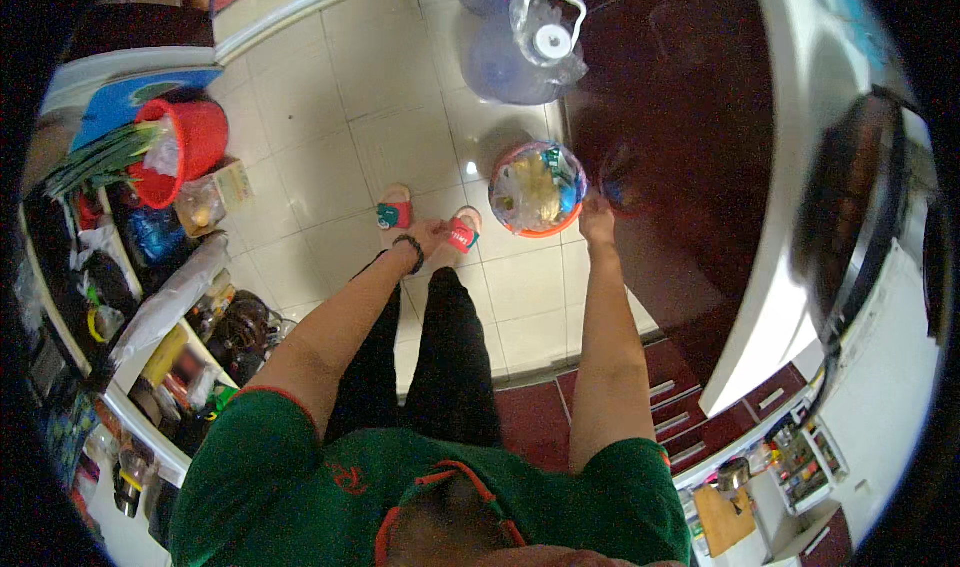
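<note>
While the right hand (597, 217) is reaching out at 1 o'clock, its fingers are closing on something small against the dark red door (690, 117), though what it is pinching is too blurred to tell. The left hand (428, 235) is hanging loosely half-open at 11 o'clock, holding nothing, just above the sandalled feet (428, 217). Just beside the right hand, at 12 o'clock, an orange-rimmed bowl (538, 189) full of packets is sitting on the tiled floor (330, 97), close to the door's edge; if that door is swinging outward, it could be knocking the bowl and spilling its contents, and a step forward could be kicking it too. Farther out at 12 o'clock, a clear water jug (535, 47) is standing on the floor, narrowing the path. At 10 o'clock, a red bucket (185, 142) with green leaves is crowding the shelves (140, 367), which are running down to 8 o'clock.
</note>
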Demonstrator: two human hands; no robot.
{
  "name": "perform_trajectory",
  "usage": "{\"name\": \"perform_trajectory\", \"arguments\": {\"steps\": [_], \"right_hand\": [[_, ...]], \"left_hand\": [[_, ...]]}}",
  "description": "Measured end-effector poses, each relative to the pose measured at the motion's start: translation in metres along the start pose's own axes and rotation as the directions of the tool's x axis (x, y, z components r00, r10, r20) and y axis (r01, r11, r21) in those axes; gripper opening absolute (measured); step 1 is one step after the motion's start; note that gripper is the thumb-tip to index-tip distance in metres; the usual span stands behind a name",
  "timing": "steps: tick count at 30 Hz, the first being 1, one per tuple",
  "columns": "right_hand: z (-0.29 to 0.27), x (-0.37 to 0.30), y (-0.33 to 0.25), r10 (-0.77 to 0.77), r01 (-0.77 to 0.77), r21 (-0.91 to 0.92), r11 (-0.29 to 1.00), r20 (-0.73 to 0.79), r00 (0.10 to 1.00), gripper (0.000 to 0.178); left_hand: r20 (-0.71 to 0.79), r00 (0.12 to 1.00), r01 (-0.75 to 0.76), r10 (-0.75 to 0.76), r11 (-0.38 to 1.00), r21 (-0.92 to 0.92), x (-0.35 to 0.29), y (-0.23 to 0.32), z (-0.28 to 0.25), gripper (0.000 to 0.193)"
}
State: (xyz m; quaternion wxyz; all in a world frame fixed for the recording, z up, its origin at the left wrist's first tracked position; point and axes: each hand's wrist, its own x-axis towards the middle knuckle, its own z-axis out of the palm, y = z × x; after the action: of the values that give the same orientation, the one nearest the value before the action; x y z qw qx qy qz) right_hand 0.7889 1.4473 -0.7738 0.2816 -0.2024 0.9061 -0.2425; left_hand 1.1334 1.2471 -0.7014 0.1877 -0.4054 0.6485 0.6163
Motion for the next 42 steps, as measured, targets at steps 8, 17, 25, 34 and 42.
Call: {"name": "perform_trajectory", "arguments": {"steps": [8, 17, 25, 34, 42], "right_hand": [[0.054, 0.082, -0.015, 0.29, -0.404, 0.409, 0.818, 0.313, 0.904, 0.052], [0.075, 0.094, 0.037, 0.526, -0.55, 0.028, 0.835, 0.257, 0.811, 0.068], [0.098, 0.04, 0.016, 0.634, -0.734, 0.524, 0.432, 0.403, 0.66, 0.05], [0.097, 0.069, 0.072, 0.578, -0.838, 0.517, 0.175, 0.635, 0.512, 0.038], [0.101, 0.078, 0.05, 0.584, -0.745, 0.617, 0.254, 0.516, 0.626, 0.029]], "left_hand": [[0.352, 0.873, -0.482, 0.337, 0.496, 0.722, 0.169, -0.089, 0.093, 0.037], [0.308, 0.943, 0.333, -0.127, 0.289, -0.898, 0.193, -0.095, 0.107, 0.039], [0.108, 0.828, 0.481, -0.55, 0.6, -0.639, 0.207, -0.048, 0.002, 0.034], [0.196, 0.838, 0.426, -0.51, 0.386, -0.818, 0.214, -0.049, 0.015, 0.018], [-0.433, 0.892, -0.16, -0.128, 0.808, -0.567, 0.211, -0.036, 0.022, 0.017]]}}
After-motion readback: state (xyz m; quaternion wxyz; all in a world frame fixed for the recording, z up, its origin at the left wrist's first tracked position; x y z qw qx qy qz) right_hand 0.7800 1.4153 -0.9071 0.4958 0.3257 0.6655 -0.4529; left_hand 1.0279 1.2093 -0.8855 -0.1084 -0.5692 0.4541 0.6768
